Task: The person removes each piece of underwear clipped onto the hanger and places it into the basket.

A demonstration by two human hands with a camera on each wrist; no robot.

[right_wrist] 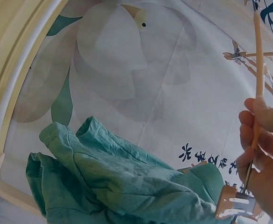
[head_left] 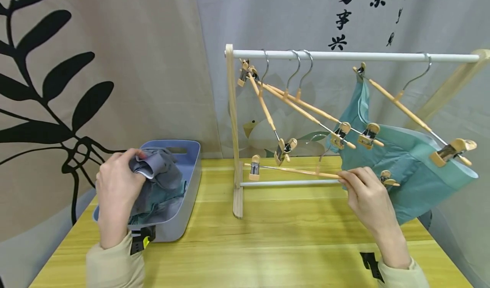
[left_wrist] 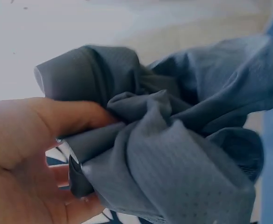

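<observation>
My left hand (head_left: 116, 186) grips a bunched grey-blue garment (head_left: 162, 164) over the basket (head_left: 193, 186) at left. In the left wrist view, the thumb presses the garment's folded edge (left_wrist: 92, 144) with fingers beneath, and part of the cloth has small perforations. My right hand (head_left: 369, 198) pinches the wooden bar of a clip hanger (head_left: 291, 171) near its right end, holding it level below the rail. One of its clips (right_wrist: 239, 204) shows beside my fingers in the right wrist view. Behind this hand, teal shorts (head_left: 398, 152) hang from another clip hanger (head_left: 398, 103).
A rack with a white rail (head_left: 344, 57) and wooden posts (head_left: 232, 130) stands on the wooden table (head_left: 268, 245). Three bare clip hangers (head_left: 294, 103) hang tilted toward its left side. More cloth, partly teal, lies in the basket. A printed curtain (head_left: 160, 67) hangs behind.
</observation>
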